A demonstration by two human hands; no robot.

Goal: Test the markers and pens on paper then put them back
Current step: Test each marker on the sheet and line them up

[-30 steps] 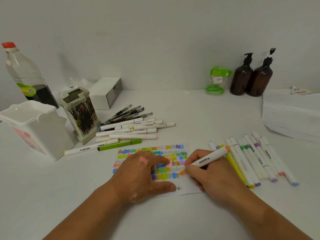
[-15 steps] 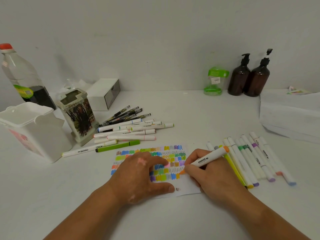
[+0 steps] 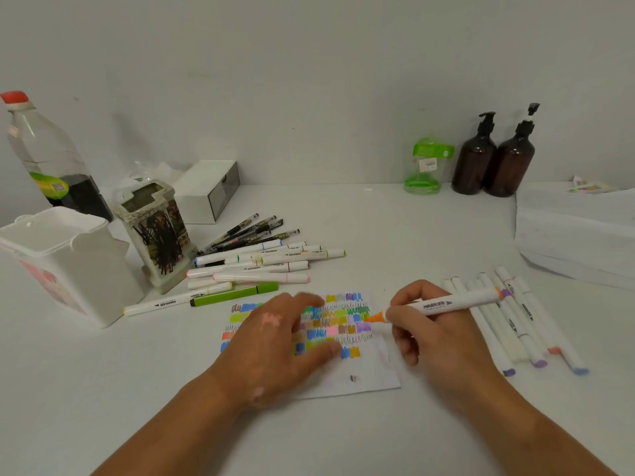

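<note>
A small sheet of paper (image 3: 360, 376) covered in coloured scribbles lies in front of me. My left hand (image 3: 275, 345) rests flat on it, fingers spread, hiding its left part. My right hand (image 3: 429, 334) grips a white marker with an orange tip (image 3: 457, 302), tip pointing left at the paper's right edge. A row of white markers (image 3: 522, 328) lies to the right of that hand. Another pile of markers (image 3: 261, 266) and black pens (image 3: 254, 230) lies behind the paper, with a green pen (image 3: 237, 294) in front.
A white plastic bin (image 3: 68, 262) and a decorated pen holder (image 3: 158, 231) stand at the left. Behind them are a bottle (image 3: 48, 156) and a white box (image 3: 209, 190). Two brown pump bottles (image 3: 494, 159) and a green container (image 3: 426, 166) stand by the wall. Folded white paper stack (image 3: 577, 231) sits right.
My right hand has lifted the orange marker and swung it more level, tip now at the paper's right edge. My left hand has shifted slightly on the paper and looks blurred.
</note>
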